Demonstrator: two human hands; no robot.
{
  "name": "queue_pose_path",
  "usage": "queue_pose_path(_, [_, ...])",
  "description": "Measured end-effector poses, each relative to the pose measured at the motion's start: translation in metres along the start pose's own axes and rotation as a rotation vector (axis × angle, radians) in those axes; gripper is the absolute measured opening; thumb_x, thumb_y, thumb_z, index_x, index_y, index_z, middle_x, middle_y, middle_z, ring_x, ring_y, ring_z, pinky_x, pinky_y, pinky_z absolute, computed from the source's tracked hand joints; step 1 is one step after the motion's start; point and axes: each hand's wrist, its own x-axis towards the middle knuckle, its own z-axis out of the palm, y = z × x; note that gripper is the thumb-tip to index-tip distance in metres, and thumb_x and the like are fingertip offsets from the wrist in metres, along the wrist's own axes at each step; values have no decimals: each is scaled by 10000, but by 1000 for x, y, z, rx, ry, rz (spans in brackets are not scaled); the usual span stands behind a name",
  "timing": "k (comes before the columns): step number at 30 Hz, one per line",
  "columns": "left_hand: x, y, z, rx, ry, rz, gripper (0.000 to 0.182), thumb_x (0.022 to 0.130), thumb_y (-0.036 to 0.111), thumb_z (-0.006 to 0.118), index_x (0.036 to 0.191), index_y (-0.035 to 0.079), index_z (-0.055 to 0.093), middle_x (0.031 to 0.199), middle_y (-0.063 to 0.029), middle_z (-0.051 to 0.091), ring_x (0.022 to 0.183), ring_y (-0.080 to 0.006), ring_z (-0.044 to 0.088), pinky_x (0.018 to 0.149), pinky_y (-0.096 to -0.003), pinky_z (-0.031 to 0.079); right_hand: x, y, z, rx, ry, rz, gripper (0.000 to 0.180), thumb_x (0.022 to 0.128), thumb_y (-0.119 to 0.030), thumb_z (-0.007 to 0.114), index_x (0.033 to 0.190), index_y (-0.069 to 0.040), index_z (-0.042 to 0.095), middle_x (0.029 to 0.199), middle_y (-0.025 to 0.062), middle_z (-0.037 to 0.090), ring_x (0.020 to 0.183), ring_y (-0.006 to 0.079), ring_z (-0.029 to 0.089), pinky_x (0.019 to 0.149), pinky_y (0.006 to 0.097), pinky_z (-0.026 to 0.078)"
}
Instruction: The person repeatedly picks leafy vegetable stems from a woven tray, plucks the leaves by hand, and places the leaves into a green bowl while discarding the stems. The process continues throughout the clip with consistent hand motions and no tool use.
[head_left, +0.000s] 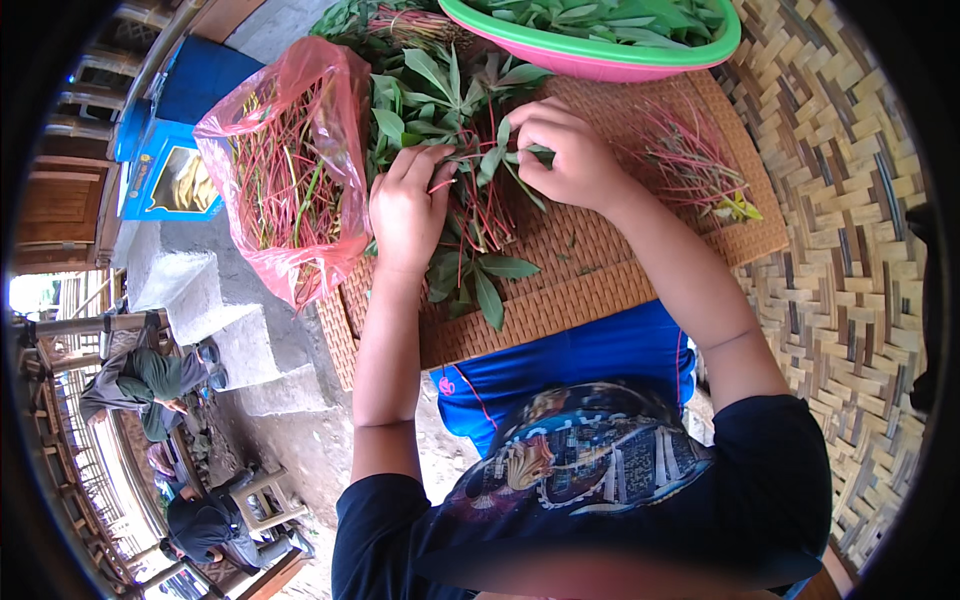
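My left hand (411, 204) is closed on a red leaf stalk, its cut end poking out beside the thumb. My right hand (564, 154) pinches green leaflets at the fingertips, to the right of the left hand. Between and behind both hands lies a pile of green leaves with red stalks (484, 202), which look like cassava leaves, on a woven brown rattan table (592, 255). A leaf (487, 296) lies near the table's front edge. At the right of the table is a loose heap of bare reddish stalks (694, 161).
A red plastic bag (225, 187) full of stalks stands left. A pink basin with a green rim (600, 52) holds leaves at the back. Beyond the bag are a blue box (142, 191) and concrete steps (232, 315). A woven bamboo wall (840, 262) borders the right; people sit far left.
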Motion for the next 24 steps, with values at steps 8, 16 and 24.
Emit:
queue_pose_path(8, [-3, -3, 5, -3, 3, -38, 336, 969, 3, 821, 1282, 53, 708, 1127, -187, 799, 1021, -415, 791, 864, -481, 625, 12, -7, -11, -154, 186, -119, 321, 840, -45, 724, 1139, -132, 803, 1278, 49, 770, 1195, 343, 668, 1025, 467, 547])
queue_pose_path(16, [-6, -5, 11, -14, 10, -20, 334, 991, 157, 832, 1296, 135, 698, 1105, -73, 803, 945, -353, 779, 821, -478, 578, 4, -33, -4, -190, 23, -367, 339, 961, -477, 859, 1113, -174, 855, 1246, -31, 812, 1255, 256, 686, 1063, 467, 477])
queue_pose_path(24, [-6, 0, 12, 32, 9, 15, 306, 984, 163, 837, 1250, 136, 688, 1118, -59, 792, 926, -350, 772, 804, -479, 573, 7, -27, -8, -361, 163, -211, 311, 911, -301, 899, 1204, -213, 848, 1154, -62, 773, 1196, 248, 641, 1055, 490, 459])
